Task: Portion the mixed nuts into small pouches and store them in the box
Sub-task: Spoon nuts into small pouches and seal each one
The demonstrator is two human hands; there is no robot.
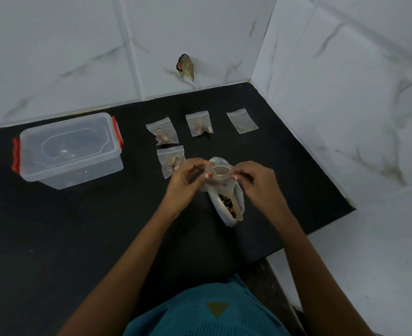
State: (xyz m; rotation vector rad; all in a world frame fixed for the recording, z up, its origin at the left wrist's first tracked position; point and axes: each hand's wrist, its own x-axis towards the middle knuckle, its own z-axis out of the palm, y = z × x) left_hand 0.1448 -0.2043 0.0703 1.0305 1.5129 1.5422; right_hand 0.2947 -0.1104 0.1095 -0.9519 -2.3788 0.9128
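A small clear pouch (220, 181) with its mouth spread open is held above the large bag of mixed nuts (229, 207). My left hand (188, 183) pinches the pouch's left rim and my right hand (258, 184) pinches its right rim. Three filled pouches lie on the black counter: one (162, 134) at the back left, one (199, 124) at the back middle, one (171, 161) just left of my hands. An empty-looking pouch (242, 121) lies at the back right. The clear box (70, 150) with red clips stands at the left, its lid on.
The black counter (78, 238) ends at a tiled wall behind and at the right. Its right edge (328, 221) runs diagonally close to my right arm. A dark hole with debris (185, 67) marks the back wall.
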